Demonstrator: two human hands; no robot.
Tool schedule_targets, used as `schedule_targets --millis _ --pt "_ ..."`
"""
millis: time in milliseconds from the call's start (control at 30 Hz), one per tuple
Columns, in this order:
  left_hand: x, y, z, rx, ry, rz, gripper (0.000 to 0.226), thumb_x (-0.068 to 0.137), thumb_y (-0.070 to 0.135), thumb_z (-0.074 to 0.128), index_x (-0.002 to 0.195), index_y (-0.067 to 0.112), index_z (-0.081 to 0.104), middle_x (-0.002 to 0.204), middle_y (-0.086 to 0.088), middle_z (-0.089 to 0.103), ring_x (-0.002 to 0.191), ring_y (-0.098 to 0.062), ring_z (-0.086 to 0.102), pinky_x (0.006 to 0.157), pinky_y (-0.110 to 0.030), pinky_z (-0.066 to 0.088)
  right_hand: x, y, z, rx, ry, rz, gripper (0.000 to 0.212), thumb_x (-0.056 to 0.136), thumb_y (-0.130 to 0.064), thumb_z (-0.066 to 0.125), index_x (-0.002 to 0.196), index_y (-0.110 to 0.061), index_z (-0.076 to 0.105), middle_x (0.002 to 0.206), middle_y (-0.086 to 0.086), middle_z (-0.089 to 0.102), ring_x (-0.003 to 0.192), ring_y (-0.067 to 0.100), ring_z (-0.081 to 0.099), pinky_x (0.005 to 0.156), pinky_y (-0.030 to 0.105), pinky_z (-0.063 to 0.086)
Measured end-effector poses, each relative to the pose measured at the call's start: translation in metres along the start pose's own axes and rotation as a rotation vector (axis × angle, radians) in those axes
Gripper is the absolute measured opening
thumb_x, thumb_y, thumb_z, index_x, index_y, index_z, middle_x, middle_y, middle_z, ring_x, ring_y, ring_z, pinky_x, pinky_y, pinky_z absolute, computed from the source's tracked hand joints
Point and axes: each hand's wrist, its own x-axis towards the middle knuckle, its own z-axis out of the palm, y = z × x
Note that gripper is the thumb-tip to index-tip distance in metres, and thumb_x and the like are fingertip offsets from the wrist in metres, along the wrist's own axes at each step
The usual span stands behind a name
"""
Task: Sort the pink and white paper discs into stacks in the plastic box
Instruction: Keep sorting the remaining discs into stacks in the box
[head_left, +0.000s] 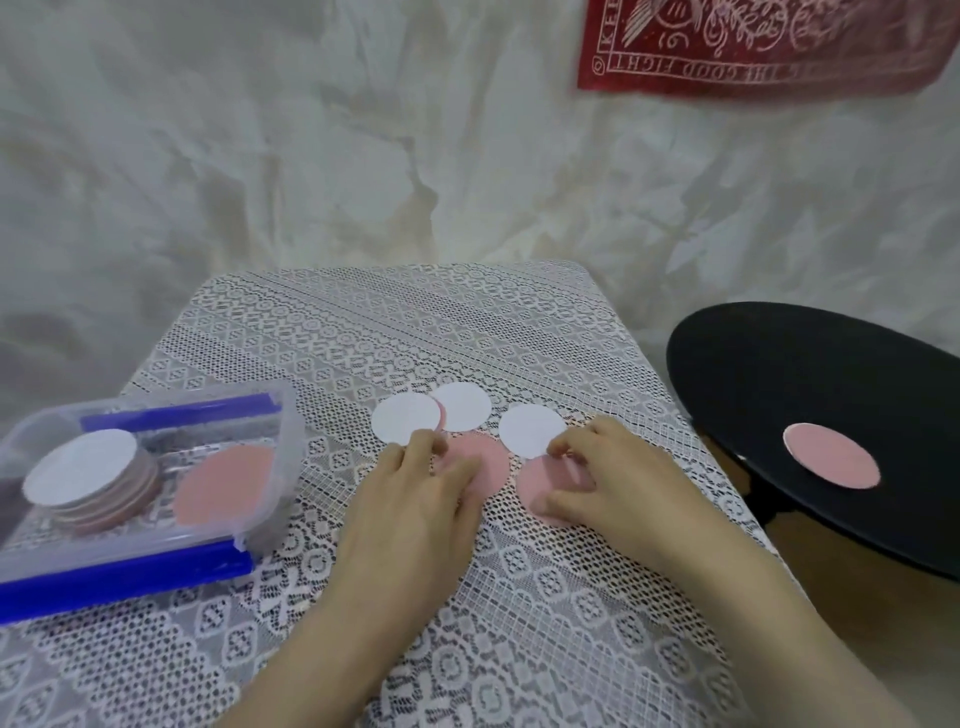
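Centre frame | my left hand (415, 499) flat on pink disc (493, 462) | right hand (613, 483) pinching second disc (535, 488) | flimsy: lift edges

The left grip (415, 499) covers the near side of the first pink disc (491, 467). The right grip (618, 478) hides much of the second pink disc (535, 488), and it is unclear whether it pinches that disc or only rests on it. Just beyond the left grip, only a pink sliver (442, 415) shows between two white discs (405, 423). Well to the left grip's left, the plastic box (280, 499) runs off the edge.
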Motion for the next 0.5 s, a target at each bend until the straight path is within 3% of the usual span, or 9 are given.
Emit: schedule_targets --millis 100,267,367,500 --pt "-0.007 -0.001 -0.003 0.002 0.008 -0.015 0.019 0.096 0.039 0.057 0.109 0.03 0.068 0.115 -0.001 0.061 0.092 -0.021 0.055 0.073 -0.032 0.05 0.002 -0.001 0.0 0.07 -0.031 0.01 0.057 0.076 -0.059 0.077 0.123 -0.037 0.054 0.116 -0.017 0.049 0.103 0.01 0.056 0.092 0.037 0.05" --pt "-0.024 -0.005 -0.011 -0.021 -0.018 -0.044 0.032 0.097 0.047 0.053 0.125 0.035 0.064 0.126 0.003 0.057 0.107 -0.019 0.055 0.088 -0.035 0.052 0.005 -0.004 0.002 0.177 -0.016 0.029 0.028 0.086 -0.042 0.075 0.099 -0.033 0.051 0.1 -0.01 0.062 0.088 0.013 0.06 0.079 0.037 0.052" --pt "-0.029 -0.006 -0.018 -0.073 -0.061 -0.056 0.04 0.099 0.054 0.045 0.132 0.038 0.059 0.126 0.012 0.052 0.111 -0.012 0.049 0.092 -0.032 0.049 0.008 -0.004 0.003 0.384 0.002 0.012 0.016 0.09 -0.034 0.073 0.096 -0.031 0.058 0.093 -0.008 0.067 0.088 0.014 0.063 0.08 0.039 0.052" --pt "-0.03 -0.008 -0.024 -0.217 -0.092 -0.078 0.047 0.097 0.06 0.043 0.136 0.038 0.057 0.117 0.021 0.051 0.108 -0.002 0.046 0.09 -0.028 0.045 0.009 -0.013 0.004 0.53 -0.044 -0.079 0.006 0.092 -0.028 0.072 0.091 -0.03 0.068 0.083 -0.005 0.068 0.072 0.012 0.062 0.067 0.034 0.048"
